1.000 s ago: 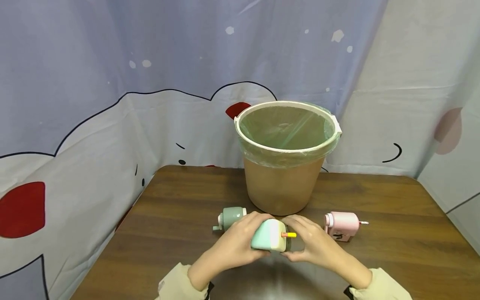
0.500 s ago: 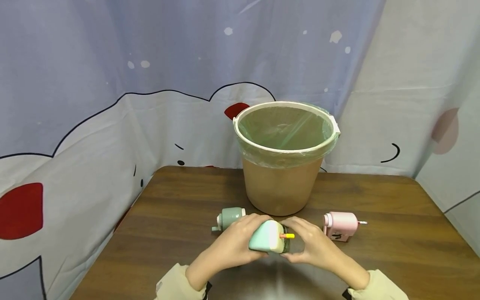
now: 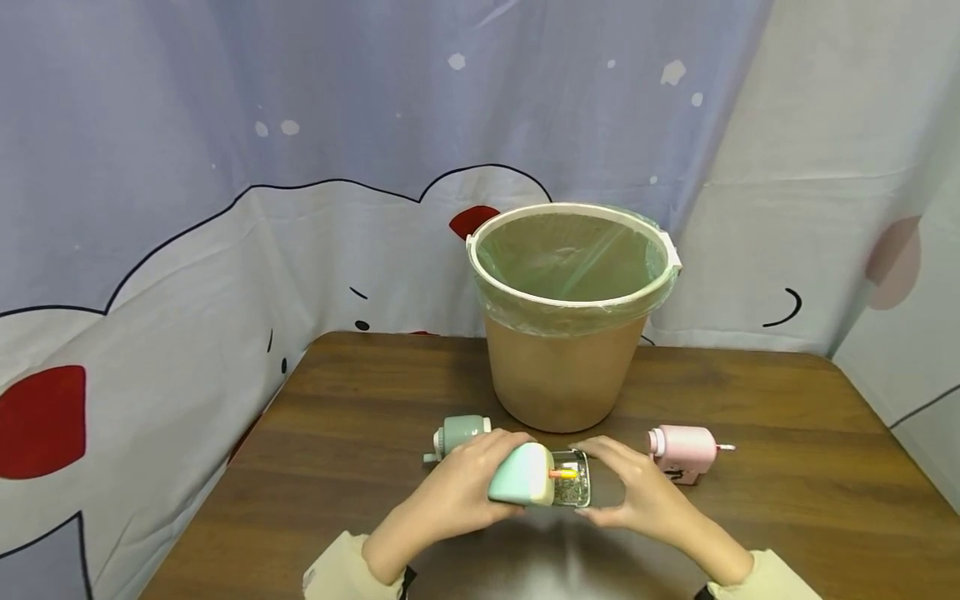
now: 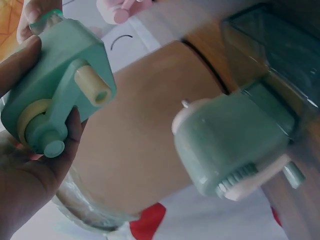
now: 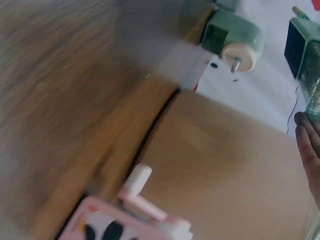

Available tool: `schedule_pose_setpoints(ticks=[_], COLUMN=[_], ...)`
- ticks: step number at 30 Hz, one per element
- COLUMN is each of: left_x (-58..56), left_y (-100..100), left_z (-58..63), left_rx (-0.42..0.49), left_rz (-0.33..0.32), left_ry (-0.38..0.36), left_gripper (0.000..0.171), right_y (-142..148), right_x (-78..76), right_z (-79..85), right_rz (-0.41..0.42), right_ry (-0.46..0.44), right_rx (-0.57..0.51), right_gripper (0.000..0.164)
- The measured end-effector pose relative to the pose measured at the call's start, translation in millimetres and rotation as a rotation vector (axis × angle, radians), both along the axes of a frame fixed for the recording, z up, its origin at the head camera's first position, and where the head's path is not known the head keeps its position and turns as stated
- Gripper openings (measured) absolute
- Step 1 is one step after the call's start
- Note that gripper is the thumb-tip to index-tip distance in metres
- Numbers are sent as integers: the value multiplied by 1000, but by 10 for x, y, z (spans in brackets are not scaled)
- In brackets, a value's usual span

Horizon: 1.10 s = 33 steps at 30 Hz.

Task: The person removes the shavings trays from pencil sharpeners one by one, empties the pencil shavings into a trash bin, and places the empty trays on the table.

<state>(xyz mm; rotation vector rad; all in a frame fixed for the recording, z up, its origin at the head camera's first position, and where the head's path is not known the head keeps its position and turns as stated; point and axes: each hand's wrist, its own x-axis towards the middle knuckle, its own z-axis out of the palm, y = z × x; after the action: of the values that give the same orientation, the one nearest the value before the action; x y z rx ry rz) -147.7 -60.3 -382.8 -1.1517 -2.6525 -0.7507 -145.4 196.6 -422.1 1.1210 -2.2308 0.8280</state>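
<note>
Left hand (image 3: 459,479) grips a boxy mint-green plastic pencil sharpener (image 3: 516,477) above a brown wooden table (image 3: 360,392), right hand (image 3: 647,496) pinches its clear, partly drawn-out plastic drawer (image 3: 573,490), cream-knobbed green crank (image 4: 64,102) shows in the left wrist view, hidden in the head view.

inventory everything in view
Mint pencil sharpener: 1, mint, front centre
Shavings drawer: 1, clear, projecting from it
Pencil: 1, yellow-orange, in mint sharpener
Green sharpener: 1, green, left
Container: 1, clear, beside it
Pink sharpener: 1, pink, right
Stubs: 2, pale, in other sharpeners
Bucket: 1, tan, back
Liner: 1, green, in bucket
Table: 1, brown, underneath
Curtain: 1, lilac-white, background
Left grip: 1, bare, round mint sharpener
Right grip: 1, bare, on drawer
Sleeves: 2, cream, bottom
</note>
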Motion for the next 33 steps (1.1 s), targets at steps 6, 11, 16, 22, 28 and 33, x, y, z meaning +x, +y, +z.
schedule_pose_setpoints(ticks=[6,11,16,22,28,33], left_x=[-4,-15,-58,-136,-256,-361], left_y=[-69,-86,-84,-35,68,171], left_z=[-4,-6,-16,-29,-33,-15], left_rx=[19,45,93,117,90,57], left_rz=[32,59,96,160,116,84], left_ry=[-36,-49,-79,-139,-197,-219], left_gripper=[76,76,75,77,74,73], right_y=[85,113,179,256,305,338], right_x=[-13,-7,8,11,27,68], right_z=[-41,-34,-32,5,69,177], right_rz=[38,0,-46,-65,-90,-118], right_ry=[-36,-11,-12,-37,-42,-42], right_rx=[-53,-65,-81,-144,-209,-203], right_gripper=[65,63,63,68,70,70])
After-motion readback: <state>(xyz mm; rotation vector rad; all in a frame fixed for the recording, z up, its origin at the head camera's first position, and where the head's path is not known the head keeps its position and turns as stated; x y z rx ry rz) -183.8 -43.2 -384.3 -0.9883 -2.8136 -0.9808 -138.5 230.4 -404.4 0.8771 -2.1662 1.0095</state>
